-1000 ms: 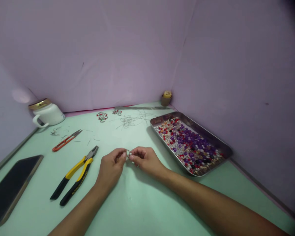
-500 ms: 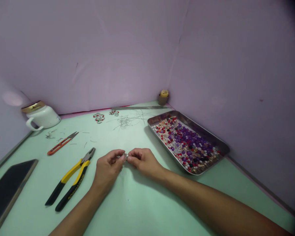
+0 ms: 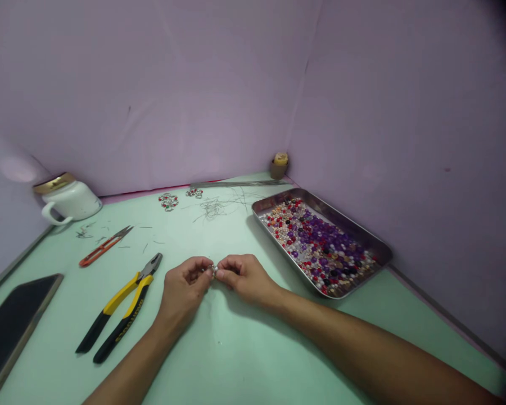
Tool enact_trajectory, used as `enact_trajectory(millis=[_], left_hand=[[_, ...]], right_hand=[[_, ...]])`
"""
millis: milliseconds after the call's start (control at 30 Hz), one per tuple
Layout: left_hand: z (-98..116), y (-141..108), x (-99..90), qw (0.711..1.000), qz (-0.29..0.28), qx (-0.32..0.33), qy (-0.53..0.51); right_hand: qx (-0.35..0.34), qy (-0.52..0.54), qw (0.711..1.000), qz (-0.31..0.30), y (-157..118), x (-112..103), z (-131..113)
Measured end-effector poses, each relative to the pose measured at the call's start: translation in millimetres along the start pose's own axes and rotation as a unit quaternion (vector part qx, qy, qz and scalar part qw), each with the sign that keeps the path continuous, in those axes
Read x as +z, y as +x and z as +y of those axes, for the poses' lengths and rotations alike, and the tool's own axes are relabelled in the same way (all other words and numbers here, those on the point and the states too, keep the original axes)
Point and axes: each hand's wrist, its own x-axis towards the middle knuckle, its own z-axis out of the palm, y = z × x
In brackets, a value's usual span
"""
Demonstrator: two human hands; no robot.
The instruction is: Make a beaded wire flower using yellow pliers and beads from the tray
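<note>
Between the fingertips of both hands is a small beaded wire piece (image 3: pixel 215 271) with a pale bead showing, largely covered by the fingers. My left hand (image 3: pixel 186 282) pinches it from the left, thumb against forefinger. From the other side my right hand (image 3: pixel 245 278) closes thumb and forefinger on it. Both hands are just above the light green table. Left of my left hand lie yellow-and-black combination pliers (image 3: pixel 129 306), jaws pointing away from me. Orange thread snips (image 3: pixel 105 246) rest farther left, beside short wire offcuts (image 3: pixel 84 231).
At the right stands a metal tray (image 3: pixel 274 242) of mixed beads. Farther back lie beaded wire rings (image 3: pixel 168 202), loose thin wires (image 3: pixel 213 208) and a wire bundle (image 3: pixel 240 184). A small brown pot (image 3: pixel 279 169), a white mug (image 3: pixel 73 202) and a dark tablet-like slab (image 3: pixel 14 326) line the edges.
The view has shifted very slightly, moving everything a little left. Both hands keep their pinch on the beaded piece, which shows its pale bead a bit more.
</note>
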Motion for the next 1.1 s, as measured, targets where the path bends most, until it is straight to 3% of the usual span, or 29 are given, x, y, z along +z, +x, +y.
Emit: enact_trajectory(millis=[1100], left_hand=[[6.4, -1.4, 0.7, 0.998, -0.025, -0.021, -0.062]], right_hand=[[0.008, 0.016, 1.000, -0.008, 0.0, 0.1, 0.8]])
